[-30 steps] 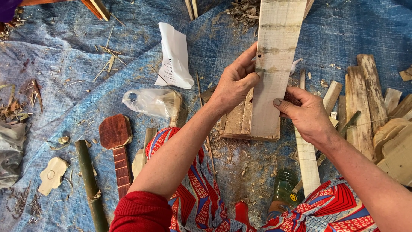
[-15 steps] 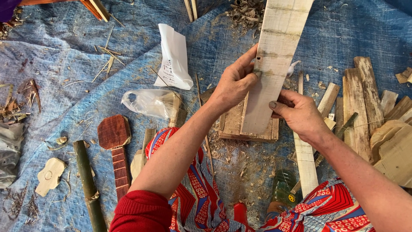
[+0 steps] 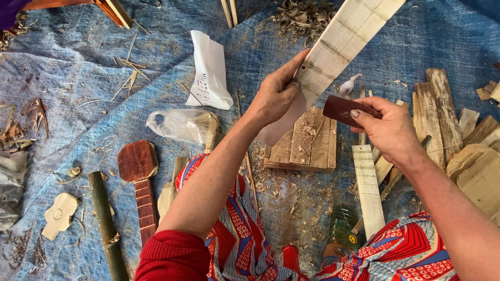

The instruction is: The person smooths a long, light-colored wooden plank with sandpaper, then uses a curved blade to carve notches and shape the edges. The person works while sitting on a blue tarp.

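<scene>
My left hand (image 3: 278,93) grips a long pale wooden board (image 3: 338,49) with shallow cross grooves, tilted so its top end points to the upper right. My right hand (image 3: 388,130) holds a small dark red-brown sheet, like sandpaper (image 3: 344,110), pinched between thumb and fingers just right of the board's lower part. Under the board lies a flat block of joined wooden slats (image 3: 307,143) on the blue tarp (image 3: 78,73).
A second pale notched strip (image 3: 369,190) lies by my right knee. Rough wood offcuts (image 3: 448,119) pile at the right. A dark red-brown carved neck piece (image 3: 139,179), a green bamboo stick (image 3: 107,224), a plastic bag (image 3: 179,125) and white paper (image 3: 209,73) lie left. Shavings (image 3: 302,15) sit at top.
The board has swung from near upright to tilted toward the upper right. My right hand has come off the board's edge and now shows the dark sheet.
</scene>
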